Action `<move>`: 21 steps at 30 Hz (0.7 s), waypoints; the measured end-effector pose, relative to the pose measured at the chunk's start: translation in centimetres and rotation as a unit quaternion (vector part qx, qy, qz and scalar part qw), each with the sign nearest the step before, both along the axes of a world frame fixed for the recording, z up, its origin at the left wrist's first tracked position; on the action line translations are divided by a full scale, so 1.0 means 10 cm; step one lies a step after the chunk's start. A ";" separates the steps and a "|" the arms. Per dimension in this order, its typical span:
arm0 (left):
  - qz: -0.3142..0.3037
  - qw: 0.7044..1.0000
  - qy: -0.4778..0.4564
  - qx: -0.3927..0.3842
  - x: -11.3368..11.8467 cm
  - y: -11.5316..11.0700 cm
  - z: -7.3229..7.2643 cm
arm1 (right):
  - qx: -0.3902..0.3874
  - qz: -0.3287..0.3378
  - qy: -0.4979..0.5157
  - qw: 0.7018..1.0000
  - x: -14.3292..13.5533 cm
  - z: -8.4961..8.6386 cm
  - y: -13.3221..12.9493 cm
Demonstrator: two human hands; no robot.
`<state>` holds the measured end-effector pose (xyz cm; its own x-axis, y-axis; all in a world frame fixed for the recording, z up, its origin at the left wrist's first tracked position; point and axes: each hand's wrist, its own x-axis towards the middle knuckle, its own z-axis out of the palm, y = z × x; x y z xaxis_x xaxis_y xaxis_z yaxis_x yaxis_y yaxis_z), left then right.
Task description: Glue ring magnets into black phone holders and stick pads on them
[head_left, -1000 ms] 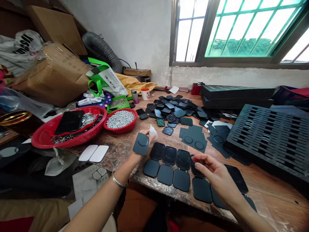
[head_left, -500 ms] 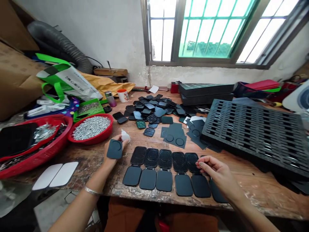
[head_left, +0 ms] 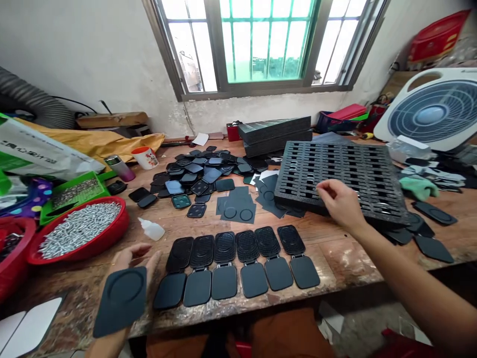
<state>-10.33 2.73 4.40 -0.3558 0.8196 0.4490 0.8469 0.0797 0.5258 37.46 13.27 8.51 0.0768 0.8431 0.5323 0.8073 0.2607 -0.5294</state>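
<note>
My left hand (head_left: 136, 256) is low over the table's left part, fingers loosely curled and apart. A dark square sheet with a round ring (head_left: 121, 301) lies over the back of that hand and wrist; how it stays there is hidden. Ahead of the hand, a small white dropper bottle (head_left: 152, 229) rests on the table. My right hand (head_left: 341, 204) is above the near edge of the slotted black foam tray (head_left: 298, 174), thumb and fingers pinched together. Whatever is in the pinch cannot be made out. Several opened black hinged cases (head_left: 224, 281) stand in a row between my hands.
Behind the row lie a heap of black cases (head_left: 199, 171) and flat dark sheets with rings (head_left: 238, 211). At left are a red basket of small metal parts (head_left: 124, 219), a green tray (head_left: 100, 181) and a mug (head_left: 145, 158). A fan (head_left: 432, 114) stands at right.
My left hand has let go of the dropper bottle and drawn back toward me. My right hand has left the rightmost cases and moved to the foam tray. The view has turned right.
</note>
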 end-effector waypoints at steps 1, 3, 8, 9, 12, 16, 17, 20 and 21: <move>-0.013 1.000 0.008 0.000 0.12 -0.04 0.04 | 0.004 -0.018 -0.071 0.997 0.07 0.03 0.13; -0.042 0.999 0.033 -0.006 0.36 -0.11 0.10 | -0.009 -0.034 -0.169 0.985 0.15 0.05 0.37; -0.138 0.987 0.083 -0.021 0.82 -0.19 0.10 | -0.064 -0.026 -0.251 0.966 0.18 0.04 0.67; -0.158 0.984 0.084 -0.024 0.90 -0.21 0.08 | -0.073 -0.021 -0.265 0.961 0.17 0.04 0.69; -0.221 0.970 0.086 -0.047 1.17 -0.24 0.04 | -0.095 -0.006 -0.299 0.949 0.13 0.07 0.73; -0.293 0.950 0.082 -0.074 1.59 -0.25 0.00 | -0.105 0.010 -0.317 0.943 0.13 0.11 0.76; -0.308 0.945 0.082 -0.076 1.70 -0.25 0.00 | -0.102 0.014 -0.316 0.943 0.15 0.11 0.76; -0.351 0.929 0.086 -0.079 2.00 -0.22 0.00 | -0.086 0.020 -0.306 0.948 0.23 0.08 0.74; -0.362 0.924 0.091 -0.084 2.09 -0.21 0.01 | -0.077 0.019 -0.297 0.952 0.26 0.07 0.72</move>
